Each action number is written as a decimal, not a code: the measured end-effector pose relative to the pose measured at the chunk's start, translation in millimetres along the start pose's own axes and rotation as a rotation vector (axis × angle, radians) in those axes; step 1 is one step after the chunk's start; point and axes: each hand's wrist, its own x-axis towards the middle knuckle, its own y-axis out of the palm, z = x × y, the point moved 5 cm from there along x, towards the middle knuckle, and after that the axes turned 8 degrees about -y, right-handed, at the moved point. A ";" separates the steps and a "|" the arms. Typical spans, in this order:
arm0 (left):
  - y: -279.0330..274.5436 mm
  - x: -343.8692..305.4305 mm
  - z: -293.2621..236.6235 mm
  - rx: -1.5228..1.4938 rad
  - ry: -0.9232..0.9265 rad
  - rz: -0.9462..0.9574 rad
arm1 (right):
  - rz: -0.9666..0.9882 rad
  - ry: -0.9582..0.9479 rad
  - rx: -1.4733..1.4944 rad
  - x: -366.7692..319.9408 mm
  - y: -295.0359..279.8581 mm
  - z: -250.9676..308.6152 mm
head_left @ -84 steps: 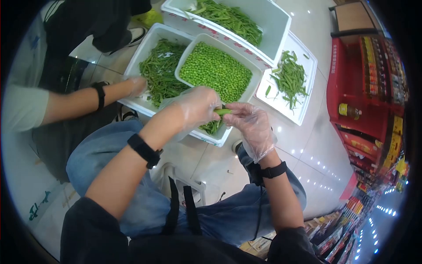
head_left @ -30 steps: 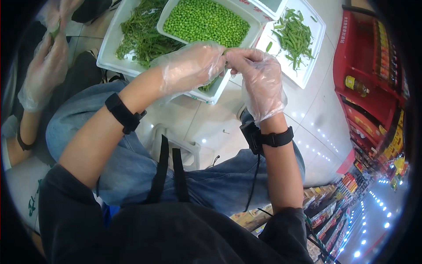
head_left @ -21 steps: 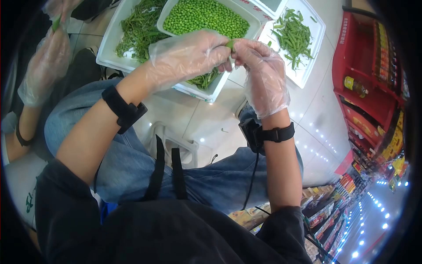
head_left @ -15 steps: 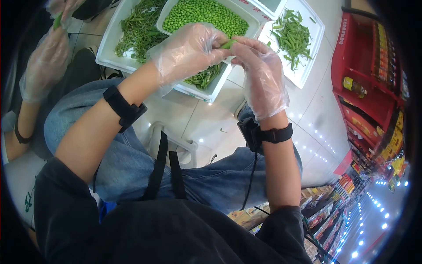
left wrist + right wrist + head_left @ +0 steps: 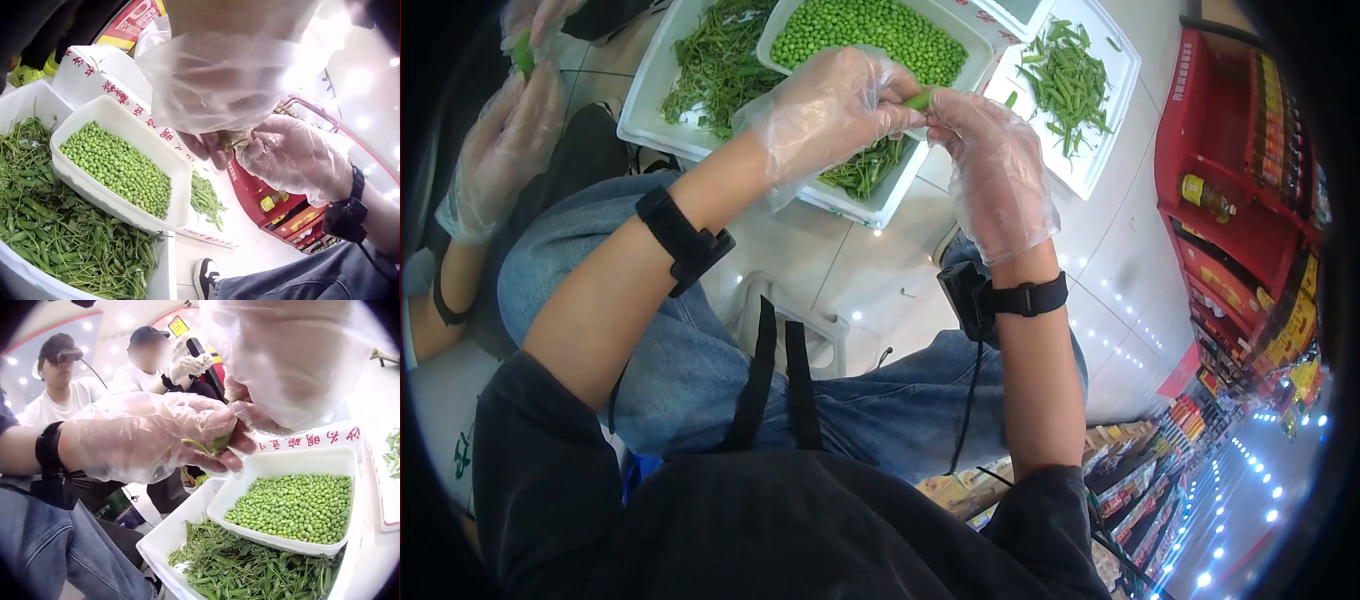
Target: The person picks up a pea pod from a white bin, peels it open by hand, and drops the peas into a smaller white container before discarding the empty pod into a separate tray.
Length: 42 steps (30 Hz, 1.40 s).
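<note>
Nearest, black wrist straps on bare forearms, then two hands in loose clear plastic gloves. Pinched between them, a single pea pod — gripped at one end by thumb and fingertips of the left hand, at the other by the curled fingers of the right hand. Held in the air just above the near rim of a white tub of shelled peas, touching neither rim nor peas.

Probably very light and soft-walled: easy to bend, easy to crush, likely slick against the glove film. Best taken at the two tips, thumbs close to the seam, with only enough pressure to stop it sliding — risk of squashing the peas inside under a harder squeeze.

Short, bright green, mostly hidden behind fingers. In the right wrist view, a thin stalk thread trailing from one end. Already split or not: cannot tell.

Farther on, the tub heaped with round green peas and nested in a larger white box full of stringy stalks and pods. To the right, a flat white lid with a loose scatter of pods. At the left edge, another person's gloved hands around something green. Farthest off, red shop shelving with bottles.
</note>
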 end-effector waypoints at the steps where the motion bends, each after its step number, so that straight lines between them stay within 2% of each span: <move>1: 0.6 0.4 0.4 0.019 0.012 0.007 | -0.017 0.013 0.020 -0.5 0.0 -0.3; 3: -0.1 -0.8 -1.7 0.036 0.023 0.014 | -0.002 0.020 0.034 -0.3 -0.3 -1.4; 5: 2.3 -1.9 -5.2 0.018 -0.019 0.132 | 0.012 0.025 0.047 0.3 -0.7 -2.3; 12: 9.5 -0.4 7.3 -0.062 -0.085 0.182 | 0.015 0.169 0.007 3.5 -10.8 -19.4; 14: 12.0 0.7 10.1 0.019 0.003 0.218 | 0.029 0.179 -0.028 2.6 -9.8 -20.0; 16: 13.9 0.2 9.9 0.073 -0.008 0.221 | 0.034 0.199 -0.042 1.7 -8.0 -20.4; 20: 20.1 -3.3 11.2 0.108 -0.051 0.267 | 0.179 0.085 -0.214 -0.9 -7.7 -16.9; 22: 24.8 -3.2 14.1 0.124 -0.042 0.282 | 0.007 0.242 -0.092 -2.2 -6.2 -16.4; 27: 29.8 -6.5 12.9 0.187 -0.038 0.325 | -0.003 0.243 -0.091 -2.4 -8.6 -21.7; 32: 26.0 -4.8 12.9 0.083 -0.021 0.244 | -0.073 0.239 -0.021 1.7 -13.2 -33.0; 36: 25.6 -3.4 12.0 0.088 -0.027 0.223 | -0.101 0.265 0.153 0.7 -14.5 -39.6; 42: 25.7 -0.8 13.9 0.232 0.030 0.172 | -0.083 0.213 0.177 0.4 -12.9 -36.2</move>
